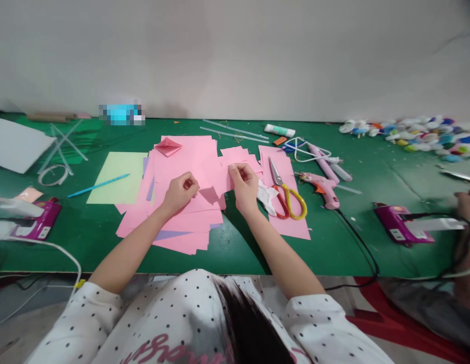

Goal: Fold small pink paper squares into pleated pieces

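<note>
My left hand (182, 190) is curled closed just above a stack of pink paper sheets (189, 156); whatever is inside its fingers, if anything, is hidden. To its right, my right hand (245, 184) pinches a small piece of pink paper (226, 178) between thumb and fingers. Smaller cut pink pieces (237, 151) lie just behind that hand. A folded pink paper shape (168, 146) rests on the stack's far left corner. Scissors with red and yellow handles (294, 202) lie right of my right hand, on more pink paper (291, 227), beside crumpled white paper (267, 197).
A pink glue gun (326, 189) trails its black cord off the front edge. Left lie a pale green sheet (117, 177) and a blue pencil (98, 185). Purple power strips (399, 225) sit on both sides. Bottle caps (428, 134) pile up far right, near another person's hand (468, 205).
</note>
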A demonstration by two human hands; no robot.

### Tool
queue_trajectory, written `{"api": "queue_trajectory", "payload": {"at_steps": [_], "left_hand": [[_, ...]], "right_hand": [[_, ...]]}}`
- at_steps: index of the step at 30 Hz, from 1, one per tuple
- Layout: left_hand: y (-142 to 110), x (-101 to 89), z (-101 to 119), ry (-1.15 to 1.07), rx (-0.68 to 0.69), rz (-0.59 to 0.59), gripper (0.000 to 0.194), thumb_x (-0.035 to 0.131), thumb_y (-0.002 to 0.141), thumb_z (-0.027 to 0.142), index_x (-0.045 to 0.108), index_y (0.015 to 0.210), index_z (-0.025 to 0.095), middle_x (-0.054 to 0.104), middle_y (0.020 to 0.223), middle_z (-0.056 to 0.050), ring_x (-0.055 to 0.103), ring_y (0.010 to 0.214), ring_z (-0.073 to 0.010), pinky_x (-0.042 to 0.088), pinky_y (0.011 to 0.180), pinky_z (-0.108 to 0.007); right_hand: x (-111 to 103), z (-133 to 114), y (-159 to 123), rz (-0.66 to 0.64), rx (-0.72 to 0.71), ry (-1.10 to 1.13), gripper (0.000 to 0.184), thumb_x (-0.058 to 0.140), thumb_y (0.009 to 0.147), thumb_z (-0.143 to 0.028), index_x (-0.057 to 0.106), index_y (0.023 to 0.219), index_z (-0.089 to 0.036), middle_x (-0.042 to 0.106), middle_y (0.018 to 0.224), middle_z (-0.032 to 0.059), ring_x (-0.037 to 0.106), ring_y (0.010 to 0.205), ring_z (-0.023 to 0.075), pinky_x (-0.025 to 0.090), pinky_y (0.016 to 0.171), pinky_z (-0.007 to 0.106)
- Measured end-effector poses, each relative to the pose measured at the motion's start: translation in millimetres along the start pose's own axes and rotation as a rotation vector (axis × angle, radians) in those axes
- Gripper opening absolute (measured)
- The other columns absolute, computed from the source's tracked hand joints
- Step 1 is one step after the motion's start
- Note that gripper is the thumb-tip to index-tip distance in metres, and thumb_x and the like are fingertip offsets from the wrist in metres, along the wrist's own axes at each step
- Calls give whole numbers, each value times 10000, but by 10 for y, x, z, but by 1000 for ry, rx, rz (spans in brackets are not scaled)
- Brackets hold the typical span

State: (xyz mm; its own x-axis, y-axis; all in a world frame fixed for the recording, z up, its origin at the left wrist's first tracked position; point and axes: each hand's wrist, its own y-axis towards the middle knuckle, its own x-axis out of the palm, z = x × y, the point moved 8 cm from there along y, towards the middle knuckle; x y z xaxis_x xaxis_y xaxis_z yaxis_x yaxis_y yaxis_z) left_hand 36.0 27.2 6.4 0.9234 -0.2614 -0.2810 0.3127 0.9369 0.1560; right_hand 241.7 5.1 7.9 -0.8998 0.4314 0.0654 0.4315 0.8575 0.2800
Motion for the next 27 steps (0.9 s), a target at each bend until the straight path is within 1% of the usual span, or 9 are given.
{"api": "queue_trajectory", "payload": {"at_steps": [2, 4, 7, 10, 15, 18, 21, 23, 27], "left_hand": [[-2, 2, -1, -23, -9, 0, 30, 584, 802, 202, 588, 781, 181, 632, 750, -6, 629, 605, -120, 487, 578, -250], [-6, 34, 30, -29, 9, -27, 84, 618, 821, 241, 618, 880, 181, 666, 863, -30, 637, 662, -117, 500, 606, -244], [-14, 114, 66, -21, 33, -93, 315, 683, 808, 280, 613, 1102, 191, 683, 978, -47, 619, 713, -107, 496, 631, -228], [-19, 151, 52, -26, 23, -113, 475, 712, 791, 295, 569, 1232, 192, 677, 976, -44, 603, 695, -101, 491, 618, -219], [-14, 105, 43, -54, 22, -70, 466, 716, 807, 309, 578, 1238, 197, 666, 962, -39, 633, 744, -113, 500, 659, -222], [-7, 68, 58, -64, 19, -41, 449, 709, 821, 321, 585, 1235, 197, 659, 950, -36, 641, 756, -117, 502, 676, -227], [-3, 41, 78, -61, 15, -13, 430, 701, 834, 336, 589, 1224, 193, 652, 943, -36, 639, 740, -115, 497, 653, -222], [-3, 28, 83, -55, 15, 4, 411, 691, 846, 337, 593, 1218, 193, 649, 939, -33, 634, 737, -113, 495, 644, -218], [1, 14, 70, -57, 32, 22, 371, 671, 869, 336, 609, 1208, 200, 647, 938, -30, 634, 745, -113, 496, 650, -217]], "right_hand": [[-32, 20, 25, 13, 1, -5, 294, 630, 849, -511, 621, 841, -218, 610, 794, 8, 555, 776, 166, 470, 752, 298], [-17, 47, 16, 5, 20, 5, 298, 626, 851, -517, 621, 856, -219, 624, 814, 13, 571, 793, 170, 480, 767, 301], [68, 103, -38, -33, 72, 70, 306, 647, 836, -518, 630, 893, -217, 661, 873, 25, 605, 823, 173, 498, 794, 308], [164, 141, -92, -84, 110, 94, 339, 655, 824, -531, 636, 944, -215, 690, 914, 36, 629, 822, 175, 514, 791, 313], [211, 188, -137, -120, 200, 131, 381, 689, 790, -543, 622, 985, -223, 690, 836, 13, 621, 740, 163, 533, 709, 300], [221, 196, -154, -133, 237, 159, 387, 739, 752, -541, 616, 937, -223, 661, 785, -6, 587, 672, 144, 527, 628, 277], [268, 189, -171, -184, 231, 134, 396, 761, 730, -552, 602, 881, -221, 642, 792, -11, 574, 645, 129, 520, 573, 258], [300, 198, -184, -213, 234, 100, 404, 730, 752, -584, 577, 846, -222, 612, 738, -29, 569, 601, 119, 503, 542, 247], [305, 229, -193, -223, 260, 36, 454, 613, 828, -651, 497, 734, -222, 514, 586, -59, 540, 504, 110, 421, 479, 231]]}}
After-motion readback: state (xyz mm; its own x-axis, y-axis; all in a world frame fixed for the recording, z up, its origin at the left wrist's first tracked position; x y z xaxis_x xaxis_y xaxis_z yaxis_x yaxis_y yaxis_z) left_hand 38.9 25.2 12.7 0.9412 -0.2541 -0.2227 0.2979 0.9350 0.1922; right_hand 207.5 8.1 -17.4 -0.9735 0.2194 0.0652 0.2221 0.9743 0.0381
